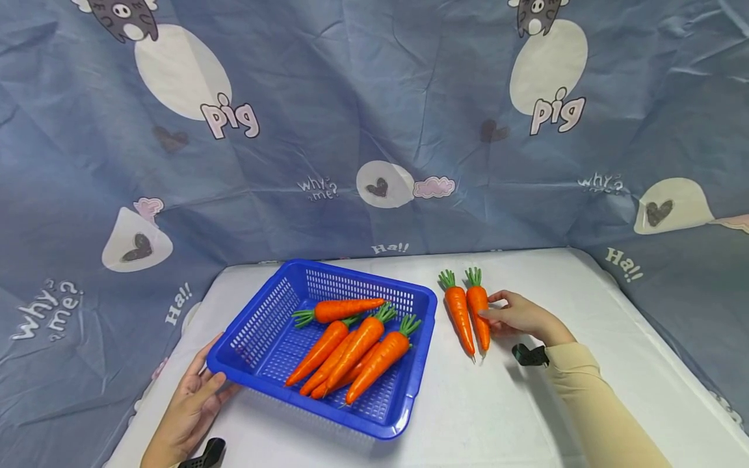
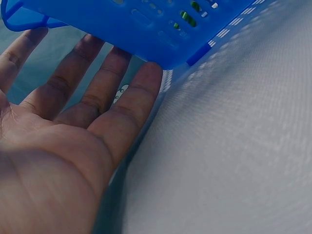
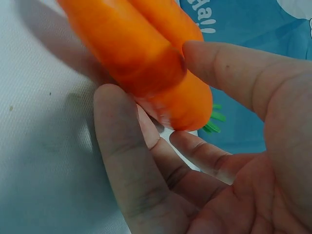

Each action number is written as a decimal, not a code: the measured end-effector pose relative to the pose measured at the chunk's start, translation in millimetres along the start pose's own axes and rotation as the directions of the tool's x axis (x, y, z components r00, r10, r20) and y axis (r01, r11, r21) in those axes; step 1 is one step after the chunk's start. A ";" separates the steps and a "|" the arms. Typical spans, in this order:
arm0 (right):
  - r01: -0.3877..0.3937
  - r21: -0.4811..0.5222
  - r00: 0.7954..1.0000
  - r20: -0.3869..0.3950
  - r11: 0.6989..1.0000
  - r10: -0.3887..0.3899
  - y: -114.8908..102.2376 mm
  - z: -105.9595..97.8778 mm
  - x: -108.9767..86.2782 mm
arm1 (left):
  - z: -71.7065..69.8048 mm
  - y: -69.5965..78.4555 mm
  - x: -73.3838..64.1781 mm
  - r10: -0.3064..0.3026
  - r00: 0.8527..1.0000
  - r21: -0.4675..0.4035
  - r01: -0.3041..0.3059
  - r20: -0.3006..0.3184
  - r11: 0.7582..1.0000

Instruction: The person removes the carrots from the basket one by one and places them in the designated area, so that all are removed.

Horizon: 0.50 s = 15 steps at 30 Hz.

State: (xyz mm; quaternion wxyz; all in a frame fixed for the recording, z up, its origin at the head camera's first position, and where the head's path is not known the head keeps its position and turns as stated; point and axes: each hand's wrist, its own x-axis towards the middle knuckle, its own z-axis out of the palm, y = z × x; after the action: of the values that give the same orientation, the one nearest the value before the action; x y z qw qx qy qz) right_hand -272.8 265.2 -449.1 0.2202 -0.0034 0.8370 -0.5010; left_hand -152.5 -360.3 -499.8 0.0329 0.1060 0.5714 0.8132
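Note:
In the head view a blue plastic basket with slotted walls stands left of centre, holding several orange carrots with green tops. My left hand holds the basket's near left corner, its fingers at the rim and outer wall. In the left wrist view the fingertips meet the blue plastic from below. To the basket's right, two carrots lie side by side, tops away from me. My right hand grips the right-hand carrot from its right side; the left-hand carrot lies close alongside it.
A white cloth covers the table. Behind it and at both sides hangs a blue printed curtain. A black strap circles the right wrist, and another black piece shows at the left wrist.

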 end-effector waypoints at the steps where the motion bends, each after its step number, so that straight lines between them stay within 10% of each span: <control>1: -0.004 0.003 1.000 0.001 1.000 0.004 0.1 -0.6 -0.2 | 0.2 -0.1 0.4 -0.003 1.000 0.002 0.003 -0.003 1.000; 15: -0.019 -0.013 1.000 -0.014 1.000 0.019 6.7 -0.5 7.5 | -1.3 -2.0 0.9 0.064 0.995 -0.050 -0.060 0.076 0.997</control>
State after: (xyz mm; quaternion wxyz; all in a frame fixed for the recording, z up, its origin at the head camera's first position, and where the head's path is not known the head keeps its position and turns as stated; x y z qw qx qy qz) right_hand -278.3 267.2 -457.2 0.2190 0.0067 0.8419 -0.4932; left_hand -153.8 -360.6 -502.0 0.0323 0.1544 0.5465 0.8225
